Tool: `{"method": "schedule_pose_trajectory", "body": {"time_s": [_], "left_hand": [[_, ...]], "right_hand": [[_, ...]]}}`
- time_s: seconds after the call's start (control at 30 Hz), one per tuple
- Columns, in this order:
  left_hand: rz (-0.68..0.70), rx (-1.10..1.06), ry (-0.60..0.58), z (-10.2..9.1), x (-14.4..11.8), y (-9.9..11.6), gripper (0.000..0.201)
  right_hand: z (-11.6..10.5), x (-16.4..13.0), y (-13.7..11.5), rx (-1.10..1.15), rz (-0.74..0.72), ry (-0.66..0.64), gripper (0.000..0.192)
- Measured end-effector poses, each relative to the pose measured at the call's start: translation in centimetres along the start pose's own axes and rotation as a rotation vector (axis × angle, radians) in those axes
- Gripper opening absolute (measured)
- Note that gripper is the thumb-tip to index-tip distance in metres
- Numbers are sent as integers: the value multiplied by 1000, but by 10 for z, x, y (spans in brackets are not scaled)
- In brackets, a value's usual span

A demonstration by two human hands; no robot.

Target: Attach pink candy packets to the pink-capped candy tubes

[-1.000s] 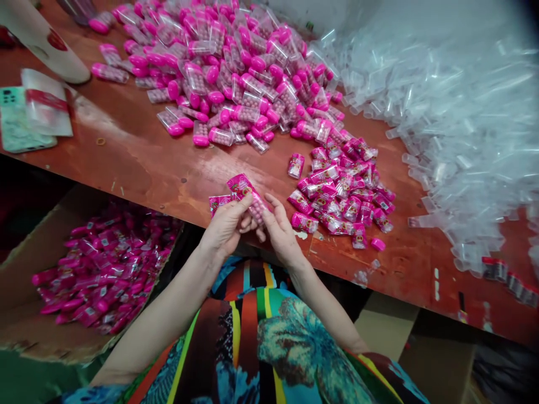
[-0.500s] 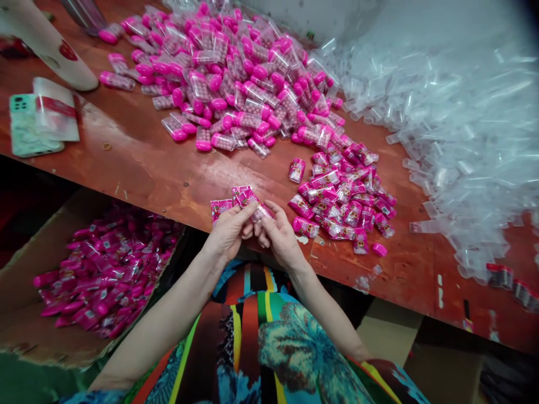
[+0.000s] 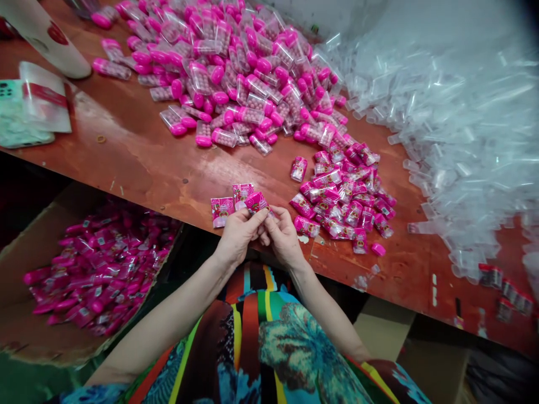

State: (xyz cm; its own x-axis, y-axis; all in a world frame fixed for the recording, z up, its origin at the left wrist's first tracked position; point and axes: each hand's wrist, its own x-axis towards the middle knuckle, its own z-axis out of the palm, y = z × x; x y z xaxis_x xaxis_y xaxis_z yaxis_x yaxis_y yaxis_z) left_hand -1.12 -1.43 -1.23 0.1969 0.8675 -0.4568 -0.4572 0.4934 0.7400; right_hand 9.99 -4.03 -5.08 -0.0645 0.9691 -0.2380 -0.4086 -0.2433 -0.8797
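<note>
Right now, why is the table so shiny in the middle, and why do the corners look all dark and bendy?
In the head view, overhead light bounces off the glossy reddish-brown wooden table, making pale glare; the heap of clear plastic tubes washes out white and blurs. The wide lens curves the table edge and darkens the corners. The left hand and right hand look fairly sharp.

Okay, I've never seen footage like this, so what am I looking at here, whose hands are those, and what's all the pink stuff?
There is no machine: a camera worn on a person's head looks down at their two bare hands. The left hand and right hand meet at the edge of a reddish-brown wooden table, pinching one small pink-wrapped capsule between the fingers. Further back lies a heap of clear capsules with pink caps, to the right a smaller pile of pink-wrapped capsules and a mound of empty clear plastic tubes. Lower left, a cardboard box holds more pink capsules.
</note>
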Motion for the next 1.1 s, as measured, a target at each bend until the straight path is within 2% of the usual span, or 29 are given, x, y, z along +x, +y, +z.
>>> {"method": "schedule_pose_trajectory", "body": {"time_s": [0.1, 0.17, 0.27, 0.33, 0.4, 0.47, 0.53, 0.6, 0.67, 0.77, 0.87, 1.0, 1.1], "left_hand": [[-10, 7, -8, 3, 0, 0, 37], [-12, 17, -22, 5, -2, -1, 38], [-39, 53, -30, 2, -10, -3, 36], [-69, 116, -19, -3, -18, -3, 37], [-86, 186, -7, -12, -25, -1, 37], [-73, 216, 3, -22, -29, 3, 35], [-49, 215, 23, -29, -29, 6, 33], [-30, 214, 31, -34, -29, 9, 33], [-13, 220, 29, -37, -29, 12, 32], [17, 204, 46, -41, -30, 17, 30], [59, 185, 103, -44, -27, 24, 29], [142, 117, 247, -41, -10, 35, 33], [129, 70, 207, -38, 2, 41, 31]], "right_hand": [[4, 0, 2, -20, -16, 20, 41], [5, 0, -6, -107, -30, 38, 37], [-6, 1, -37, -225, -89, 123, 30], [-21, 5, -62, -315, -181, 247, 36], [-33, 13, -81, -726, -348, 462, 55], [-34, 22, -84, -1119, -447, 524, 59], [-23, 34, -71, -1376, -459, 366, 48], [-4, 44, -49, -1531, -406, 96, 45], [15, 51, -28, -1645, -335, -35, 46], [30, 55, -11, -1770, -303, -9, 42], [30, 53, -12, -1820, -381, 21, 37], [30, 47, -25, -1721, -526, 11, 36], [35, 45, -31, -1561, -573, -24, 36]]}}
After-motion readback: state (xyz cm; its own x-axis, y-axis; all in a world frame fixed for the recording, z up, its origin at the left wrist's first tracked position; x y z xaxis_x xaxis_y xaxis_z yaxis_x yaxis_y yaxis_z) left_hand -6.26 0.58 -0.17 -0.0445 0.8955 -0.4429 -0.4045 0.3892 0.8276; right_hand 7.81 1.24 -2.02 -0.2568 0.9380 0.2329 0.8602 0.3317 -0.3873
